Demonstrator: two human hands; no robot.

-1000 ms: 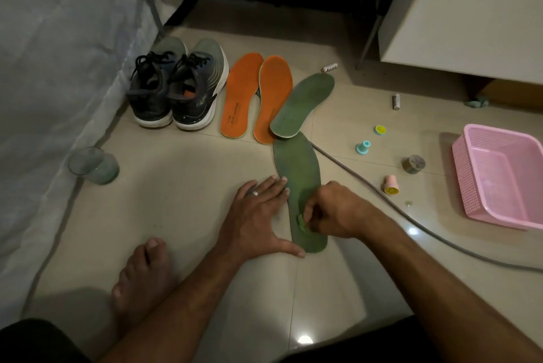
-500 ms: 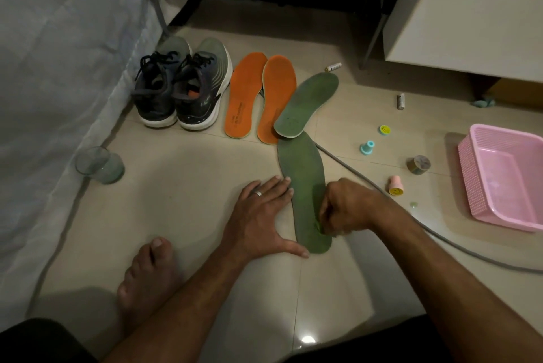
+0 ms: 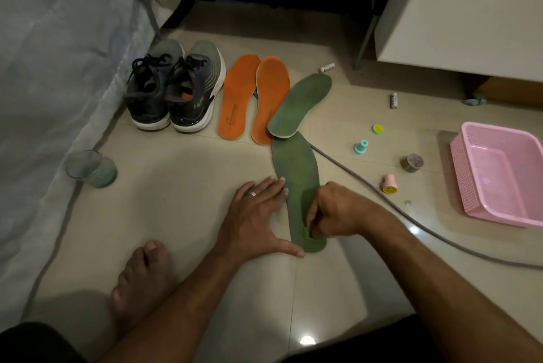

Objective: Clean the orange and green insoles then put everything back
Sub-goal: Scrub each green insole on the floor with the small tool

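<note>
Bed [image 3: 44, 74]: grey cover, along the left edge of the floor.
Cabinet [image 3: 470, 10]: pale, upper right, standing above the tiles.
Floor [image 3: 176, 186]: beige tiles; everything below lies on it.
Basket [image 3: 467, 174]: pink plastic, at the right edge.
Shoes [image 3: 176, 92]: dark pair with black laces, side by side next to the bed.
Orange insoles [image 3: 255, 95]: two, side by side, just right of the shoes.
Far green insole [image 3: 299, 105]: tilted, its heel overlapping the right orange insole and the toe of the near one.
Near green insole [image 3: 296, 174]: flat, lengthwise in front of the person, between the two hands.
Cable [image 3: 440, 237]: grey, running from behind the near green insole to the right edge.
Left hand [image 3: 258, 215]: flat on the floor, fingers straight and spread, fingertips and thumb touching the insole's left edge; ring on one finger.
Right hand [image 3: 332, 212]: fingers curled, pinching a small green item [image 3: 305, 230] pressed to the insole's heel end; what the item is cannot be told.
Foot [image 3: 141, 277]: bare, lower left.
Glass [image 3: 91, 168]: clear, beside the bed.
Small items: tape roll [image 3: 411, 162], teal piece [image 3: 361, 146], pink piece [image 3: 389, 184], two batteries [image 3: 393, 100], scattered between the insoles and the basket.
</note>
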